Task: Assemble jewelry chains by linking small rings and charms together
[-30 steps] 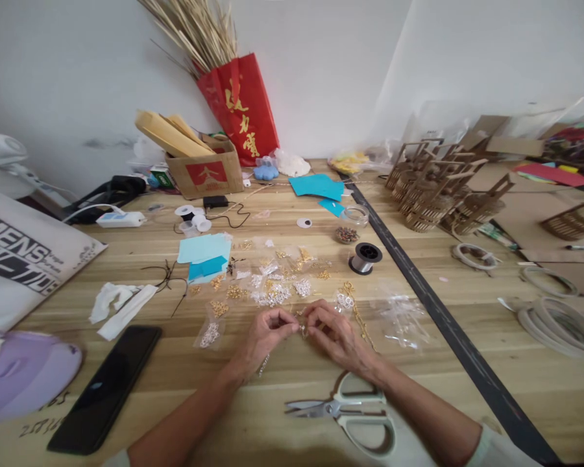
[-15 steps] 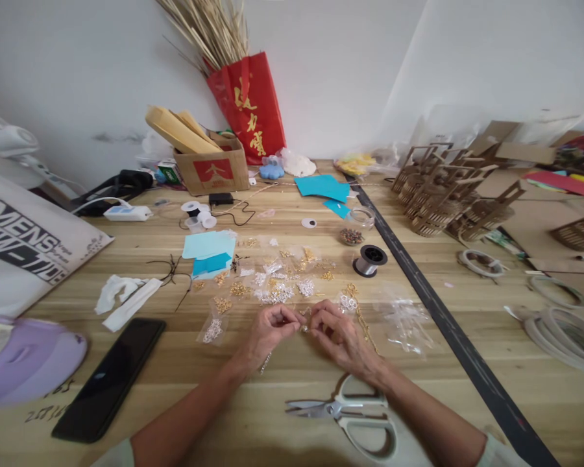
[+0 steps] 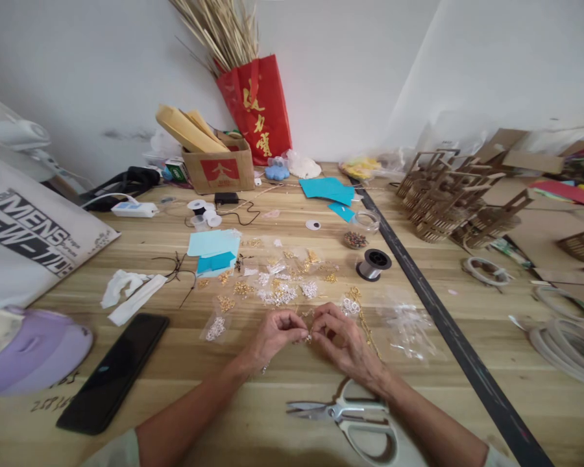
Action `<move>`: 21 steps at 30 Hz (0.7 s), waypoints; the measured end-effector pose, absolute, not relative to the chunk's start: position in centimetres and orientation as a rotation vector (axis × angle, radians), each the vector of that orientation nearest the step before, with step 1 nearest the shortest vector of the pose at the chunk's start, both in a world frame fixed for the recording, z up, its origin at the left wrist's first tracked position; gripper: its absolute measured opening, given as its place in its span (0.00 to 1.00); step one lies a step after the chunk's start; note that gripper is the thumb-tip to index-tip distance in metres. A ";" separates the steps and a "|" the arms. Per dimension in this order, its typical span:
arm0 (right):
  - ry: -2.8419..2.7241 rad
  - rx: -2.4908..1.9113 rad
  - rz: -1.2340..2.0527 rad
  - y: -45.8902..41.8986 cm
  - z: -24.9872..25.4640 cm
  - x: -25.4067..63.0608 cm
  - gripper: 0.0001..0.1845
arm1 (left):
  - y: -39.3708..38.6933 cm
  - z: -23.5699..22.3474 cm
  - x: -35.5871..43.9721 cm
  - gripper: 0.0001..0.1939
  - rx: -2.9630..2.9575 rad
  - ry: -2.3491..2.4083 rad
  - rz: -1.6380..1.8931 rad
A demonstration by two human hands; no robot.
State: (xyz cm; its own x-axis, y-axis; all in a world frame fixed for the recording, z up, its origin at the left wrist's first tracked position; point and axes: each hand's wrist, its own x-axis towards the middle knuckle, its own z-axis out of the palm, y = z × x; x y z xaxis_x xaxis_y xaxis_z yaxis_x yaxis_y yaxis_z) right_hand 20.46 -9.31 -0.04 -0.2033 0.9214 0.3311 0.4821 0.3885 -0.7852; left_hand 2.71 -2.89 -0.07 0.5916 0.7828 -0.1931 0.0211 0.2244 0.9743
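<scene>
My left hand (image 3: 278, 335) and my right hand (image 3: 339, 338) meet over the wooden table, fingertips pinched close together. Between them is a small, thin piece of jewellery (image 3: 308, 337), too tiny to make out fully; both hands seem to pinch it. Just beyond lie small bags and piles of silver beads (image 3: 279, 295) and gold findings (image 3: 243, 288). Beside my right hand a gold chain (image 3: 367, 331) trails over the wood, near some white rings (image 3: 350, 306). Scissors (image 3: 343, 412) with pale handles lie partly open below my right wrist.
A black phone (image 3: 113, 373) and white strips (image 3: 136, 298) lie left. A wire spool (image 3: 373, 264), a bowl of beads (image 3: 355, 240) and clear plastic bags (image 3: 411, 327) stand or lie right. Brown woven baskets (image 3: 438, 207) fill the far right; a red bag (image 3: 257, 110) leans at the wall.
The whole view has shifted slightly, so things appear a little further right. My hands stay pinched together, with only small finger movement.
</scene>
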 end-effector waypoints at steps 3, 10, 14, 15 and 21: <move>-1.885 -1.245 0.588 -9.5 -0.2 20.5 0.05 | -2.8 -0.3 2.7 0.05 1.308 0.822 0.615; -2.139 -1.226 0.456 -10.0 0.2 20.0 0.09 | -3.1 -1.4 2.7 0.05 1.600 0.856 0.675; -2.233 -1.256 0.335 -10.1 0.0 20.1 0.11 | -3.2 -2.0 2.7 0.06 1.729 0.905 0.685; -2.251 -1.268 0.309 -10.1 0.0 20.2 0.11 | -3.2 -1.9 2.7 0.06 1.727 0.913 0.683; -2.163 -1.306 0.388 -9.9 -0.2 20.8 0.09 | -2.4 -1.0 2.3 0.05 1.469 0.728 0.682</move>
State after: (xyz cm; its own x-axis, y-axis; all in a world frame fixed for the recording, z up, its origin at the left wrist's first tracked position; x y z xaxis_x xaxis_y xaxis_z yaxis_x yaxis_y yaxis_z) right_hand 20.85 -9.95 -0.22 -0.3551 0.8763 0.3257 0.7087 0.4795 -0.5175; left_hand 2.30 -2.44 -0.95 0.6200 0.7844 -0.0190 0.0326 -0.0016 0.9995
